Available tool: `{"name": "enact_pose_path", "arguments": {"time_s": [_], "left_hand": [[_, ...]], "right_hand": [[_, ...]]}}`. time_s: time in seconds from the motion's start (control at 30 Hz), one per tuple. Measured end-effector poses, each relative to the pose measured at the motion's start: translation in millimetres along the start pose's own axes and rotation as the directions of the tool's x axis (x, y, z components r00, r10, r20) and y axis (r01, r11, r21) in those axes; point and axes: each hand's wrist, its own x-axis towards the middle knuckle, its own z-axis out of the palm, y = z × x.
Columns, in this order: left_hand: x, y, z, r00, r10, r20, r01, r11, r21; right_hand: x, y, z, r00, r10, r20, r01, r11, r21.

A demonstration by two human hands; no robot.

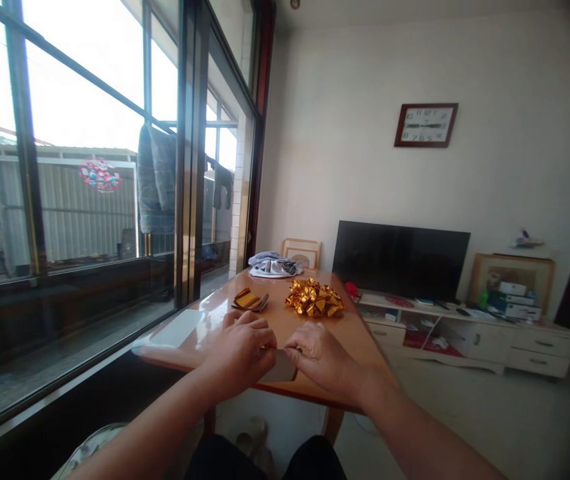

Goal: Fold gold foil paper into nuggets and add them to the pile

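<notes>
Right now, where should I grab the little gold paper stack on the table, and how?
Probably pinch the gold paper stack by its right edge, coming from the right: layers seem to jut out there, while the top looks curled. The left hand is in front of its near side.

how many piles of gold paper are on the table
2: a small stack beyond the left hand, and a larger heap of shiny pieces to its right, beyond the right hand. The hands could hide more.
</notes>
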Motion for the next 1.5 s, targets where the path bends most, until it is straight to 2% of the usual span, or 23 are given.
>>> {"name": "enact_pose_path", "arguments": {"time_s": [0.13, 0.27, 0.37, 0.43, 0.47, 0.53, 0.6, 0.63, 0.67, 0.73, 0.8, 0.87, 1.0, 1.1, 1.17, 1.23, 1.3, 1.37, 1.43, 1.5], "left_hand": [[-6.7, -8.6, -3.1, 0.999, -0.001, 0.035, 0.001, 1.0, -0.013], [-17.4, -31.2, -7.4, 0.998, -0.039, 0.053, 0.041, 0.999, -0.021], [-25.1, -47.6, -1.1, 0.99, -0.142, 0.019, 0.143, 0.989, -0.042], [-29.4, -51.3, 11.9, 0.97, -0.242, 0.005, 0.24, 0.959, -0.153], [-31.3, -50.0, 21.1, 0.956, -0.293, 0.023, 0.289, 0.922, -0.259], [-34.1, -41.3, 42.6, 0.909, -0.399, 0.123, 0.401, 0.753, -0.522], [-35.3, -27.3, 64.3, 0.843, -0.484, 0.233, 0.486, 0.503, -0.715], [-35.3, -19.7, 73.8, 0.796, -0.544, 0.267, 0.518, 0.381, -0.766], [-34.8, -12.7, 81.9, 0.765, -0.566, 0.306, 0.526, 0.276, -0.805], [-32.8, -2.1, 94.0, 0.747, -0.556, 0.365, 0.482, 0.074, -0.873], [-30.2, 2.5, 102.4, 0.737, -0.548, 0.396, 0.436, -0.062, -0.898], [-28.0, 1.9, 109.2, 0.72, -0.572, 0.392, 0.414, -0.099, -0.905], [-26.1, -6.7, 121.5, 0.695, -0.633, 0.342, 0.419, -0.031, -0.908], [-24.0, -14.9, 128.4, 0.676, -0.666, 0.315, 0.446, 0.029, -0.895], [-20.5, -21.8, 131.2, 0.685, -0.683, 0.255, 0.451, 0.123, -0.884], [-14.8, -29.9, 132.9, 0.704, -0.688, 0.177, 0.445, 0.233, -0.864], [-7.1, -38.3, 133.7, 0.72, -0.687, 0.101, 0.453, 0.355, -0.817], [1.5, -44.4, 133.9, 0.739, -0.674, -0.007, 0.48, 0.534, -0.696], [9.8, -45.9, 134.2, 0.803, -0.576, -0.155, 0.465, 0.767, -0.442], [16.0, -42.1, 135.6, 0.894, -0.396, -0.211, 0.371, 0.917, -0.148]], "right_hand": [[-1.0, -2.1, -2.4, 0.999, -0.019, 0.044, 0.017, 0.999, 0.037], [-7.2, 3.6, -5.2, 0.998, 0.021, 0.052, -0.025, 0.997, 0.075], [-10.7, 8.2, -0.9, 0.997, 0.071, 0.022, -0.072, 0.995, 0.067], [-11.6, 8.8, 7.2, 0.995, 0.102, -0.024, -0.101, 0.995, 0.018], [-11.7, 7.9, 12.9, 0.992, 0.114, -0.057, -0.116, 0.993, -0.025], [-12.0, 3.8, 27.5, 0.983, 0.123, -0.134, -0.141, 0.981, -0.136], [-13.0, -1.8, 44.7, 0.976, 0.111, -0.189, -0.157, 0.956, -0.248], [-14.0, -4.4, 53.7, 0.975, 0.097, -0.201, -0.154, 0.944, -0.292], [-15.2, -6.5, 62.4, 0.976, 0.081, -0.203, -0.145, 0.935, -0.324], [-18.1, -9.0, 77.9, 0.98, 0.049, -0.194, -0.117, 0.926, -0.359], [-21.5, -9.6, 89.1, 0.983, 0.036, -0.18, -0.1, 0.927, -0.362], [-24.9, -9.8, 95.4, 0.984, 0.049, -0.168, -0.105, 0.935, -0.338], [-31.8, -8.6, 97.0, 0.98, 0.127, -0.153, -0.156, 0.968, -0.196], [-36.0, 1.9, 96.7, 0.955, 0.245, -0.165, -0.252, 0.968, -0.019], [-37.6, 15.8, 97.9, 0.923, 0.349, -0.161, -0.328, 0.934, 0.142], [-38.1, 32.9, 99.7, 0.879, 0.46, -0.128, -0.402, 0.857, 0.321], [-37.2, 49.8, 101.3, 0.814, 0.576, -0.07, -0.47, 0.726, 0.502], [-34.6, 64.2, 102.2, 0.729, 0.681, 0.066, -0.537, 0.509, 0.672], [-30.1, 76.1, 102.3, 0.628, 0.744, 0.228, -0.563, 0.232, 0.793], [-24.2, 87.2, 101.8, 0.551, 0.749, 0.368, -0.507, -0.049, 0.86]]}}
